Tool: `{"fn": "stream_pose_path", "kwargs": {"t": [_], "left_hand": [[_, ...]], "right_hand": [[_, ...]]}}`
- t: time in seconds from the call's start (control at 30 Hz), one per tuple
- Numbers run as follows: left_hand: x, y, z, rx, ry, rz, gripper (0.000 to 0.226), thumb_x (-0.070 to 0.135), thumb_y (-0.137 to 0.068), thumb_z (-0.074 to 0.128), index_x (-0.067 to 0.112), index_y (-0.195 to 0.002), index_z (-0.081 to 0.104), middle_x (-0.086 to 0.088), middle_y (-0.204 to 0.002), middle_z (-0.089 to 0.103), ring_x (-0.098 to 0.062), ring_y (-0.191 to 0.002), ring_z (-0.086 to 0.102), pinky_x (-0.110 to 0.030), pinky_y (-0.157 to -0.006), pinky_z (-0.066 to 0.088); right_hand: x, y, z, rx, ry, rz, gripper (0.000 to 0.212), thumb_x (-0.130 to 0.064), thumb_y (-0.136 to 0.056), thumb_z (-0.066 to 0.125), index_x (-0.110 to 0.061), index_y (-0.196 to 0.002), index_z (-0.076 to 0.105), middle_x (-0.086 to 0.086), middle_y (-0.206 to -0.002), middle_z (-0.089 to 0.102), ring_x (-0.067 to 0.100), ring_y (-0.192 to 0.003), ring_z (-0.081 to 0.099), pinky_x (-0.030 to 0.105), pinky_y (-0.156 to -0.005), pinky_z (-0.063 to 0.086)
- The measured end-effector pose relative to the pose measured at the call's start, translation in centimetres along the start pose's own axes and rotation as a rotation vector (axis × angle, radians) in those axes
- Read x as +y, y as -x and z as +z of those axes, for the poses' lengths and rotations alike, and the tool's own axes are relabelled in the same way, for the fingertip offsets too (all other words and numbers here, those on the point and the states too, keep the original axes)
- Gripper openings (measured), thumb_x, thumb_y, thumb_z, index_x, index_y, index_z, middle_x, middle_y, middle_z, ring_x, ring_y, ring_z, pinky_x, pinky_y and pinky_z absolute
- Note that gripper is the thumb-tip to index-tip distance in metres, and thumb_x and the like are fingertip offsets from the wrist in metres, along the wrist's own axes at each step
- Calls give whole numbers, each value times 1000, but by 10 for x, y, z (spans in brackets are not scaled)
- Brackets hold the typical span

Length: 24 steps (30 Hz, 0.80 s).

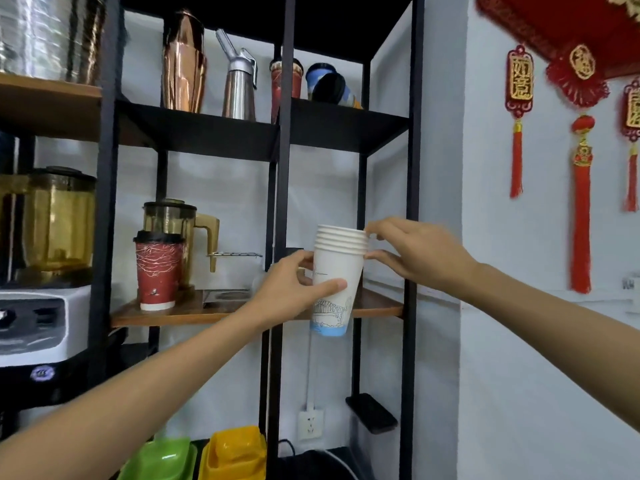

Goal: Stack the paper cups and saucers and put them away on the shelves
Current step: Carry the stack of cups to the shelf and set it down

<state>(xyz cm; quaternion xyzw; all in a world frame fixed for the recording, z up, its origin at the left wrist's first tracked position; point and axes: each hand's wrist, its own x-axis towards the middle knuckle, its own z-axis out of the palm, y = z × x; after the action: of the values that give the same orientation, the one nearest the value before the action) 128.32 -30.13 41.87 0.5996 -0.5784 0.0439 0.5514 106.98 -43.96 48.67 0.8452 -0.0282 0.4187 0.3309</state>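
Item: my left hand (294,289), fingers (332,285) wrapped around the middle of the stack of paper cups (337,278), thumb at the far side. Item: my right hand (415,254), fingers (377,256) pinching the stacked rims at the stack's right edge. The stack: white cups, nested, upright, bridge drawing and blue band near the base; held in the air in front of the wooden shelf (377,304), its base hanging lower than the shelf's near edge. On that shelf, left: red paper cup (157,271) with dark lid, amber pitcher (180,230) just behind it. Black shelf (207,133) above: copper shaker (185,64), steel whipper (239,84), more printed cups (327,86). Far left: blender (52,230). Right wall: red hanging ornaments (581,188).
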Motion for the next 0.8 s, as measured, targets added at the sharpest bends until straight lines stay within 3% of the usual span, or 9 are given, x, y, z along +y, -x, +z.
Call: {"fn": "stream_pose_path", "kwargs": {"t": [0.1, 0.17, 0.23, 0.33, 0.43, 0.53, 0.6, 0.7, 0.8], "left_hand": [[-14, -37, 2, 13, -15, 20, 65, 53, -75, 83, 33, -130, 56, 19, -114, 64, 6, -87, 69, -6, -58, 53], [-22, -60, 7, 19, -3, 15, 65, 49, -77, 83, 33, -131, 51, 20, -112, 62, 3, -86, 69, -4, -54, 50], [-31, -80, 16, 34, 28, 8, 64, 44, -78, 84, 31, -131, 49, 20, -109, 60, 4, -83, 68, -6, -52, 50], [-45, -102, 37, 59, 49, -17, 68, 41, -81, 82, 25, -137, 47, 13, -116, 60, 2, -90, 63, -16, -65, 53], [-56, -120, 56, 95, 30, -32, 67, 40, -83, 80, 23, -139, 47, 12, -117, 58, 5, -86, 60, -17, -65, 49], [-65, -137, 71, 113, 58, -74, 69, 40, -83, 80, 21, -141, 47, 3, -128, 63, -12, -98, 67, -34, -84, 59], [-71, -147, 80, 129, 67, -98, 70, 39, -83, 81, 20, -141, 48, -2, -133, 65, -20, -110, 67, -44, -97, 57], [-82, -160, 90, 128, 73, -118, 71, 35, -83, 82, 19, -142, 47, -4, -135, 64, -19, -109, 66, -40, -97, 56], [-93, -166, 96, 134, 57, -137, 71, 35, -81, 83, 20, -140, 47, 1, -129, 64, -10, -97, 64, -27, -84, 54]], "right_hand": [[21, -22, 21, -8, 64, -6, 41, -45, -95, 63, -14, -121, 62, 5, -114, 72, 27, -78, 73, 29, -57, 53], [33, -36, 33, -30, 88, 6, 40, -44, -94, 65, -14, -121, 62, 5, -114, 72, 25, -76, 72, 26, -57, 45], [44, -48, 44, -65, 115, 21, 41, -45, -96, 63, -16, -125, 60, 4, -120, 70, 23, -79, 70, 27, -60, 48], [61, -62, 61, -133, 185, 3, 43, -46, -99, 58, -18, -131, 57, 2, -127, 67, 21, -89, 69, 27, -66, 47], [79, -73, 77, -190, 204, 1, 44, -49, -99, 58, -19, -131, 59, 0, -126, 68, 22, -96, 70, 26, -66, 45], [96, -87, 94, -270, 61, 77, 43, -47, -93, 68, -17, -123, 68, 2, -117, 73, 20, -97, 71, 32, -79, 58], [105, -96, 104, -333, -5, 116, 41, -46, -89, 73, -14, -114, 74, 3, -107, 76, 20, -93, 71, 40, -84, 61], [116, -103, 118, -392, -53, 152, 38, -46, -86, 76, -14, -107, 78, 3, -98, 78, 19, -85, 70, 36, -78, 60], [121, -106, 127, -423, -100, 157, 34, -45, -84, 79, -18, -105, 79, 0, -98, 78, 17, -85, 67, 34, -74, 57]]}}
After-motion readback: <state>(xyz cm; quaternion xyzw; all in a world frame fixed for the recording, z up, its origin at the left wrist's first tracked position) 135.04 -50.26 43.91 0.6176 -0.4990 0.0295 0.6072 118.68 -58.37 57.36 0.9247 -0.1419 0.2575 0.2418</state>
